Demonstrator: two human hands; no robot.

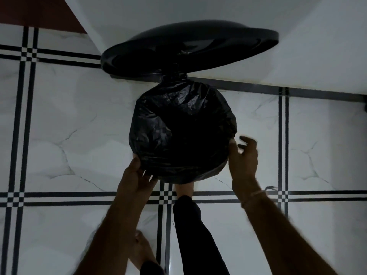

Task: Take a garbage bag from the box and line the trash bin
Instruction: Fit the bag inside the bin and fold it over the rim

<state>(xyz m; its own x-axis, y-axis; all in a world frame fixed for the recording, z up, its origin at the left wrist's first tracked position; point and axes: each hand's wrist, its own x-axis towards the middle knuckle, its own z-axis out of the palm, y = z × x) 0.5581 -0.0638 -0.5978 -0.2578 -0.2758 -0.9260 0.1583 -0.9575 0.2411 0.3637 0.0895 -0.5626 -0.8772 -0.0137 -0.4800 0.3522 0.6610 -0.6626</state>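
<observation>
At frame centre, the black garbage bag (182, 132) covers the trash bin's mouth, lid (188, 46) raised behind. Left hand (137, 175) grips the bag's lower-left edge; right hand (243, 155) hovers open beside its right edge.

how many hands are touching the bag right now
2. The left hand grips the garbage bag at the bin's near-left rim; the right hand touches the right rim, fingers spread. Exact contact is blurred.

Dim light. White marbled floor tiles (65, 120) crossed by paired black lines, meeting a plain white wall (198, 10) above a dark skirting strip (297, 92).
</observation>
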